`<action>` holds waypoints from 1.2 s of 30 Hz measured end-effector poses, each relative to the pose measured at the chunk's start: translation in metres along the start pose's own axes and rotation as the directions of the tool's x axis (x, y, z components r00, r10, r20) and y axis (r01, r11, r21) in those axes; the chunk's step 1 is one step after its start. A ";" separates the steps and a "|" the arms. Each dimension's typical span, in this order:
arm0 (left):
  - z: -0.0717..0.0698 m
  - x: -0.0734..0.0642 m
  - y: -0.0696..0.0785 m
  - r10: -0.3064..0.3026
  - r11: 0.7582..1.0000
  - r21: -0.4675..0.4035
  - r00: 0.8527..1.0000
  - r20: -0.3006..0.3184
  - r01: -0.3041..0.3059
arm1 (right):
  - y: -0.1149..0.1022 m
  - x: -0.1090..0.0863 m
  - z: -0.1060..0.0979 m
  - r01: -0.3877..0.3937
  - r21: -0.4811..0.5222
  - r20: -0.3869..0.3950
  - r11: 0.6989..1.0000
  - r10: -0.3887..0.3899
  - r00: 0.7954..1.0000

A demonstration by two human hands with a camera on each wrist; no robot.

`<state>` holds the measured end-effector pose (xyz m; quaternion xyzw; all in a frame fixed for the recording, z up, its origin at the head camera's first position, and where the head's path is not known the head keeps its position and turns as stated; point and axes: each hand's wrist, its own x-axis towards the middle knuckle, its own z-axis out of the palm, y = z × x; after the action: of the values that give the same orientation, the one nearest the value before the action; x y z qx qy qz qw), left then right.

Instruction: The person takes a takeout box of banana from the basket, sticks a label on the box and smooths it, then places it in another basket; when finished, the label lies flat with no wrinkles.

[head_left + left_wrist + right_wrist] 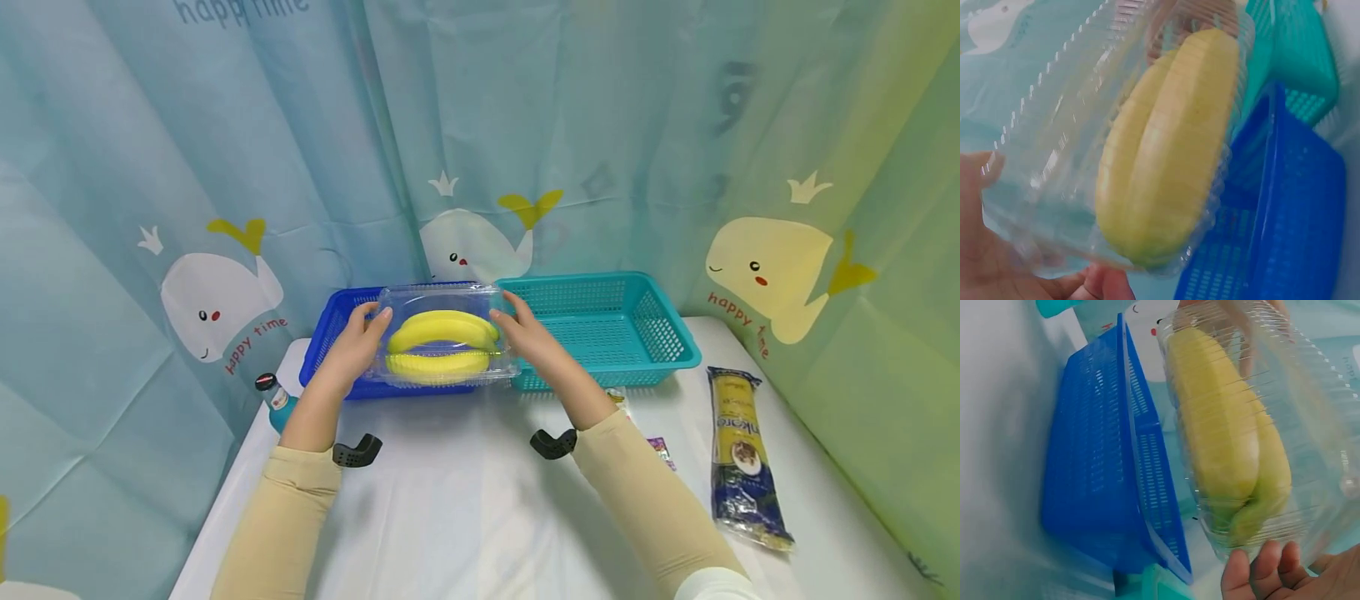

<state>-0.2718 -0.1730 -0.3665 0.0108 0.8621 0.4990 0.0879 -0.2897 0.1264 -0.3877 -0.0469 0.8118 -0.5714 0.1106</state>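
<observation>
White table (465, 508), whale-print curtain (322, 125) all round, and a clear container (427, 298) of bananas (442, 327) up above the blue basket (318, 343)!
From the left, a bottle (279, 406) with a dark cap stands near the table's edge, then comes the blue basket, and here's the left hand (358, 343), pinching the container's left end between thumb and fingers, only the plastic's thickness of box between them; across to the right hand (525, 332), thumb on the near face, fingertips curled against the right end, same firm pinch; next, the teal basket (678, 342) sits right beside the blue one, small packets (660, 452) peek past the right sleeve (637, 492), probably two, though it half covers them, and a yellow-and-navy pack (744, 458) lies at far right.
</observation>
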 end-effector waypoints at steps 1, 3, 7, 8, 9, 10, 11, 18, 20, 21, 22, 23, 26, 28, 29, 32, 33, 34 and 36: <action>0.002 -0.003 0.000 0.006 1.000 -0.013 1.000 0.005 -0.006 | 0.002 -0.004 -0.002 -0.001 -0.003 -0.001 1.000 0.001 1.000; 0.007 -0.007 0.000 0.013 0.999 -0.041 1.000 0.018 -0.013 | 0.005 -0.013 -0.006 -0.004 -0.002 -0.008 1.000 0.004 1.000; 0.018 -0.015 -0.005 0.035 0.994 -0.108 0.998 0.049 -0.030 | 0.012 -0.030 -0.013 0.005 -0.001 -0.023 1.000 -0.005 1.000; 0.021 -0.017 -0.006 0.036 0.990 -0.137 0.998 0.057 -0.028 | 0.013 -0.034 -0.015 0.010 -0.003 -0.030 1.000 -0.010 1.000; 0.024 -0.019 -0.008 0.041 0.985 -0.171 0.997 0.063 -0.030 | 0.015 -0.038 -0.016 0.014 -0.002 -0.037 1.000 -0.014 0.999; 0.027 -0.020 -0.010 0.046 0.979 -0.203 0.997 0.069 -0.031 | 0.017 -0.041 -0.017 0.020 0.002 -0.047 1.000 -0.020 0.999; 0.031 -0.022 -0.012 0.046 0.972 -0.235 0.996 0.073 -0.027 | 0.019 -0.045 -0.017 0.020 0.009 -0.060 1.000 -0.020 0.998; 0.058 -0.033 -0.028 0.068 0.966 -0.254 0.996 0.054 -0.053 | 0.040 -0.065 -0.013 0.036 0.027 -0.127 0.999 -0.032 0.991; 0.065 -0.037 -0.032 0.074 0.967 -0.246 0.997 0.034 -0.063 | 0.047 -0.070 -0.011 0.042 0.052 -0.139 0.998 -0.034 0.990; 0.069 -0.038 -0.036 0.080 0.966 -0.249 0.996 0.026 -0.071 | 0.050 -0.073 -0.010 0.043 0.062 -0.148 0.997 -0.034 0.988; 0.072 -0.039 -0.038 0.085 0.964 -0.253 0.996 0.018 -0.078 | 0.053 -0.075 -0.009 0.046 0.075 -0.156 0.996 -0.034 0.987; 0.076 -0.041 -0.041 0.092 0.961 -0.261 0.996 0.011 -0.086 | 0.056 -0.077 -0.008 0.050 0.083 -0.165 0.995 -0.035 0.986; 0.086 -0.045 -0.049 0.124 0.948 -0.295 0.992 0.003 -0.118 | 0.065 -0.084 -0.006 0.057 0.095 -0.184 0.994 -0.039 0.982; 0.092 -0.047 -0.055 0.140 0.942 -0.310 0.990 0.008 -0.130 | 0.071 -0.088 -0.006 0.063 0.100 -0.192 0.993 -0.042 0.980; 0.095 -0.048 -0.057 0.141 0.941 -0.313 0.990 0.008 -0.131 | 0.074 -0.089 -0.005 0.063 0.102 -0.196 0.993 -0.042 0.980; 0.103 -0.050 -0.064 0.140 0.940 -0.314 0.990 -0.002 -0.133 | 0.082 -0.094 -0.002 0.065 0.121 -0.215 0.991 -0.038 0.976; 0.106 -0.050 -0.067 0.143 0.938 -0.318 0.990 -0.008 -0.138 | 0.084 -0.095 -0.001 0.066 0.127 -0.221 0.990 -0.037 0.975; 0.108 -0.050 -0.069 0.141 0.937 -0.321 0.990 -0.014 -0.138 | 0.087 -0.096 0.000 0.065 0.135 -0.230 0.989 -0.032 0.973; 0.112 -0.050 -0.075 0.145 0.932 -0.334 0.989 -0.014 -0.141 | 0.092 -0.098 0.003 0.063 0.151 -0.237 0.987 -0.025 0.971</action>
<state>-0.1988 -0.1194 -0.4783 0.0611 0.7615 0.6429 0.0564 -0.1896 0.1749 -0.4628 0.0116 0.7703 -0.6376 0.0048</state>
